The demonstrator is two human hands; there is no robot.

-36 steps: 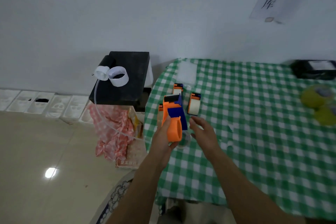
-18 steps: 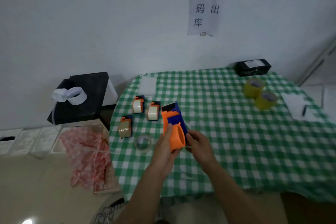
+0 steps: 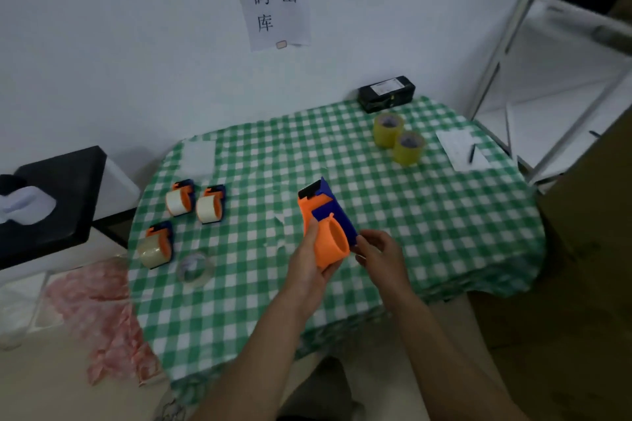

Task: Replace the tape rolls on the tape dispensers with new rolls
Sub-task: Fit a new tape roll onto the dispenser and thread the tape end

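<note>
My left hand (image 3: 309, 261) grips an orange and blue tape dispenser (image 3: 325, 220) by its bare orange hub, above the green checked table (image 3: 444, 215). My right hand (image 3: 379, 251) pinches the dispenser's blue edge at its lower right. Three more dispensers with rolls on them lie at the table's left: two with white rolls (image 3: 179, 200) (image 3: 210, 207) and one with a clear roll (image 3: 157, 246). A nearly clear, loose tape roll (image 3: 195, 267) lies beside them. Two yellow tape rolls (image 3: 388, 130) (image 3: 408, 148) stand at the far right.
A black box (image 3: 386, 93) sits at the table's back edge, and a paper with a pen (image 3: 465, 152) lies at the right. A black stand (image 3: 58, 195) stands left of the table, a metal shelf frame (image 3: 506, 55) to the right, and a brown carton (image 3: 588, 249) nearby.
The view swung right and up, so the right half of the table came into sight. My right hand closed in and now pinches the dispenser's blue edge; my left hand kept its grip.
</note>
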